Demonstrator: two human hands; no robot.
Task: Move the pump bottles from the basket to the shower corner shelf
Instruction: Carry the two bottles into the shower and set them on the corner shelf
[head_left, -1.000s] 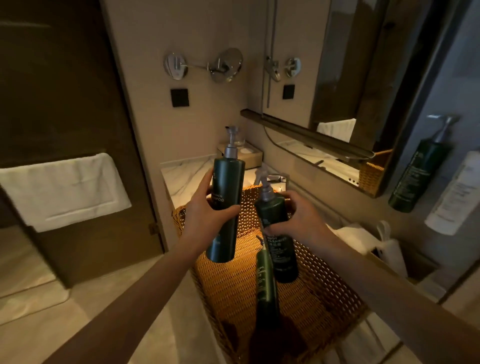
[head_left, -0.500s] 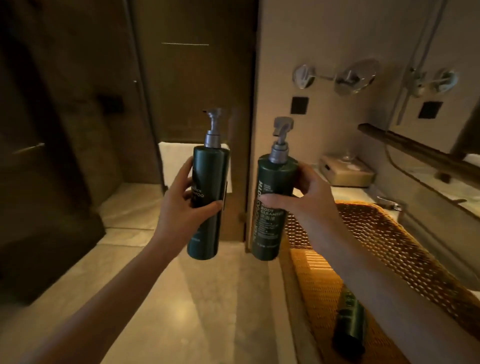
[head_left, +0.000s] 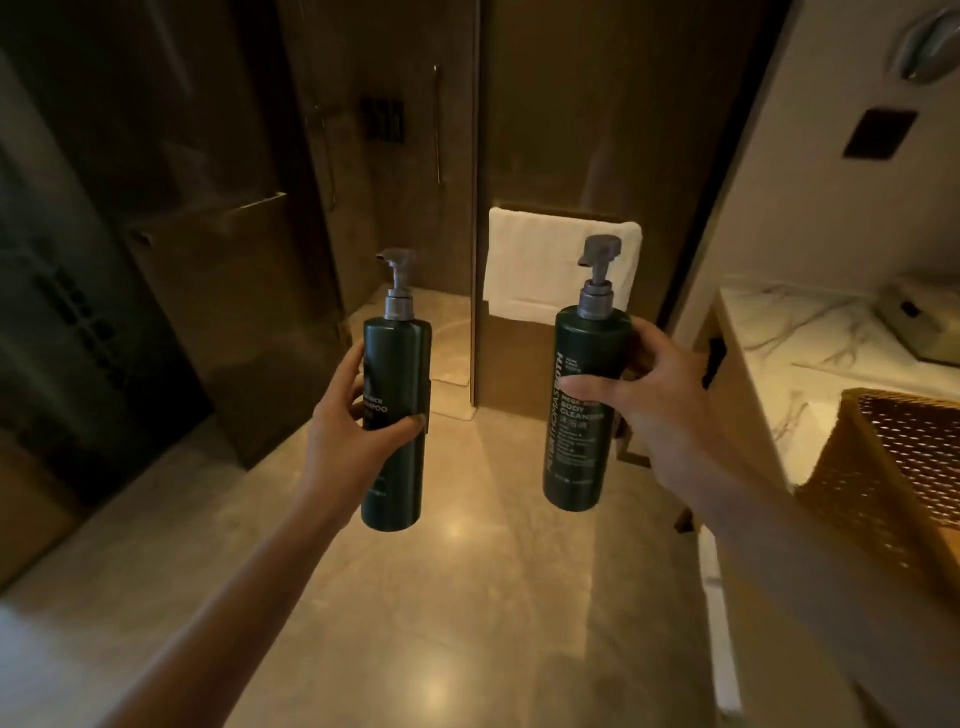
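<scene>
Both arms reach out over the polished stone floor (head_left: 467, 597), each hand carrying one tall, dark green cylinder with a grey pump top. The left hand (head_left: 353, 426) wraps the shampoo bottle (head_left: 397, 415) around its middle, fingers (head_left: 358, 358) curled behind and thumb across the pale lettering, holding it upright. The right hand (head_left: 654, 395) clasps the body cleanser bottle (head_left: 584, 410) higher up near the shoulder, its label facing outward; it leans slightly. The two bottles are well apart. At the right edge sits the woven wicker basket (head_left: 883, 467) on a veined marble tabletop (head_left: 795, 353). Behind the bottles a white folded towel (head_left: 540, 265) hangs against dark wood panelling, with glossy shower glass (head_left: 218, 260) to the left.
</scene>
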